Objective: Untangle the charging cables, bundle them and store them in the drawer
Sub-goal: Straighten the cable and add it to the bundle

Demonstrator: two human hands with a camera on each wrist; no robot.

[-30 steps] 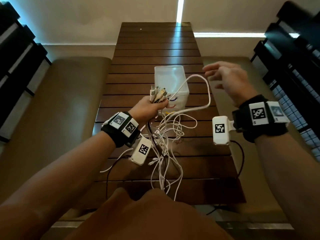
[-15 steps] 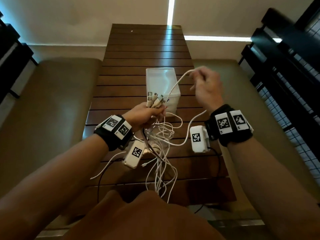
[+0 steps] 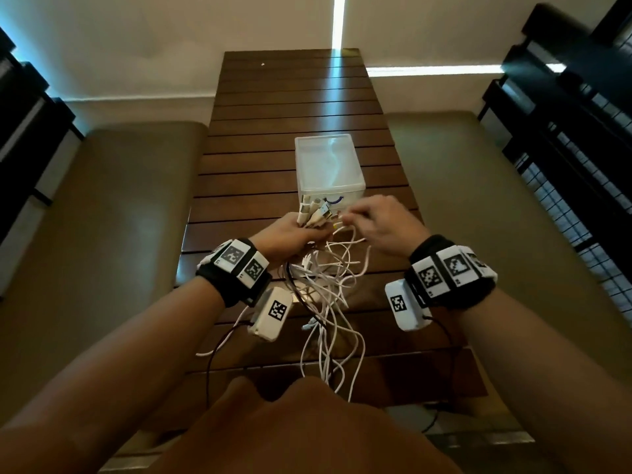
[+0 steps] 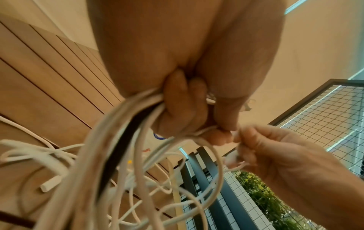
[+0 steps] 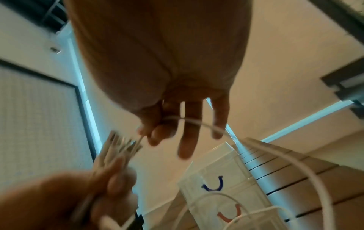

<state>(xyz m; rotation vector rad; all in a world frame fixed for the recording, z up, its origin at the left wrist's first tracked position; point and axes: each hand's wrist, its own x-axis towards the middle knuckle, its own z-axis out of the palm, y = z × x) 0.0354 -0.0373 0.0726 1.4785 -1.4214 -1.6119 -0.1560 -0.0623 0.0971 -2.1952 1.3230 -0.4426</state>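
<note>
I'm clenching my left hand [image 3: 290, 234] around one cable bundle [image 3: 325, 302], pinching one white cable [image 5: 197, 123] with my right hand [image 3: 379, 227]; only the right wrist view is showing two drawer handles [image 5: 213, 186].

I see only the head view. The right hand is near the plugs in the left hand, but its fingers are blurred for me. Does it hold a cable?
Observer: Yes. The right wrist view shows the right hand pinching one white cable between thumb and forefinger.
Operator: What is low on the drawer box?
Observer: A lower drawer with a red handle; it looks closed.
Operator: Are all gripped cables white?
Observer: No. The left wrist view shows one black cable in the left hand's grip.
</note>
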